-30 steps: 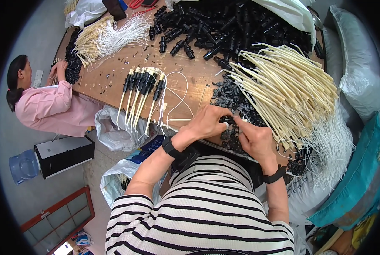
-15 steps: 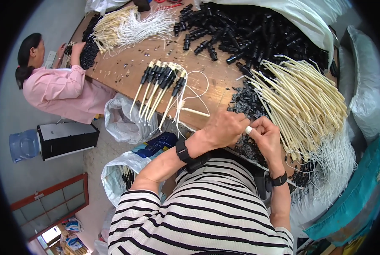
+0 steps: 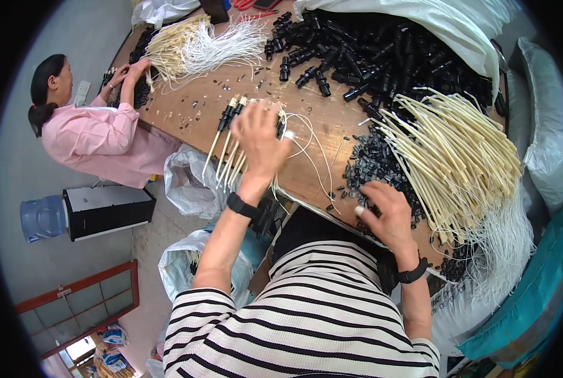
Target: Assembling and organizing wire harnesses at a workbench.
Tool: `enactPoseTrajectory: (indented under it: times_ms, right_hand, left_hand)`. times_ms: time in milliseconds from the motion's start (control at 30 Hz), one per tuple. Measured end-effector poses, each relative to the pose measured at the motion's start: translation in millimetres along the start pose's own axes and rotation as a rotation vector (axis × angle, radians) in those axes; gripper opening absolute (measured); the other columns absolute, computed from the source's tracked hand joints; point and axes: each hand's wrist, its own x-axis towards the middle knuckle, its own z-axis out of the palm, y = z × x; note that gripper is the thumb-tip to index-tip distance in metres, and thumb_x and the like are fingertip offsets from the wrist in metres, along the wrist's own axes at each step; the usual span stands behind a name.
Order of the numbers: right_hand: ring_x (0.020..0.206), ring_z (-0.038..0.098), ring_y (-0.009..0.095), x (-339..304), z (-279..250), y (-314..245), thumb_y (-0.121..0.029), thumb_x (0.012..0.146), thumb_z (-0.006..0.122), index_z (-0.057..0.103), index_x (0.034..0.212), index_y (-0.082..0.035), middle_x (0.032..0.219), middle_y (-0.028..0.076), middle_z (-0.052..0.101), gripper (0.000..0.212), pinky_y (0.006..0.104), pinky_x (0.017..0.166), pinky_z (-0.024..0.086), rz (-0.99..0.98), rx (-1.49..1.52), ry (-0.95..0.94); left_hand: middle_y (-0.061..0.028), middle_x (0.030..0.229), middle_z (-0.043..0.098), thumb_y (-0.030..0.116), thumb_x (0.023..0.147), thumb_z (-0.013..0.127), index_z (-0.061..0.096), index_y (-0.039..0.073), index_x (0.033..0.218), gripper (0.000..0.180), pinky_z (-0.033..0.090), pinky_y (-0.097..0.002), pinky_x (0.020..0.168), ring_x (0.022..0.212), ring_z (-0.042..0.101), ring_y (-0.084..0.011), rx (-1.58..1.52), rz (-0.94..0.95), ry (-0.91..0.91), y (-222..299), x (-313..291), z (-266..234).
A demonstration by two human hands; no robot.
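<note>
My left hand lies over a row of thin cream tubes with black fittings near the table's front edge. Its fingers are somewhat spread, the thumb with a white wrap stands apart, and the hand covers much of the row. Thin white cord loops trail to the right of these pieces. Above the front edge, beside a heap of small black parts, my right hand is open, its fingers apart and nothing visible in them. Its thumb also wears a white wrap.
A large bundle of cream tubes with white cords lies at right. Black connectors are heaped at the back under a white sack. Another person in pink works at the table's left end. Open sacks stand below the front edge.
My hands, earlier close together around a small white-tipped piece, have parted. The left has moved left and away onto the row; the right has opened near the small parts.
</note>
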Motion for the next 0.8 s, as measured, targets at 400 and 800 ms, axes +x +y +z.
enactPoseTrajectory:
  times_ms: [400,800]
  right_hand:
    - [0.072,0.061,0.035,-33.1,-37.1,53.0,-0.005,0.071,0.065,0.058,0.079,-0.005,0.081,0.013,0.061,0.01,0.0463,0.062,0.047,0.41,-0.439,0.021]
    - [0.064,0.06,0.03,-7.7,-40.6,30.8,-0.004,0.082,0.061,0.064,0.103,-0.005,0.077,0.013,0.06,0.022,0.0357,0.059,0.046,0.156,0.01,0.084]
  left_hand:
    - [-0.007,0.102,0.067,-0.003,0.073,0.061,0.067,0.01,0.099,0.03,0.047,-0.0391,0.088,0.099,0.059,-0.0263,-0.377,0.366,-0.376,92.4,52.4,102.2]
    - [-0.0075,0.102,0.066,-0.004,0.08,0.047,0.062,0.005,0.112,0.036,0.047,-0.0267,0.085,0.097,0.06,-0.0155,-1.024,-0.034,-0.701,61.7,4.3,40.5]
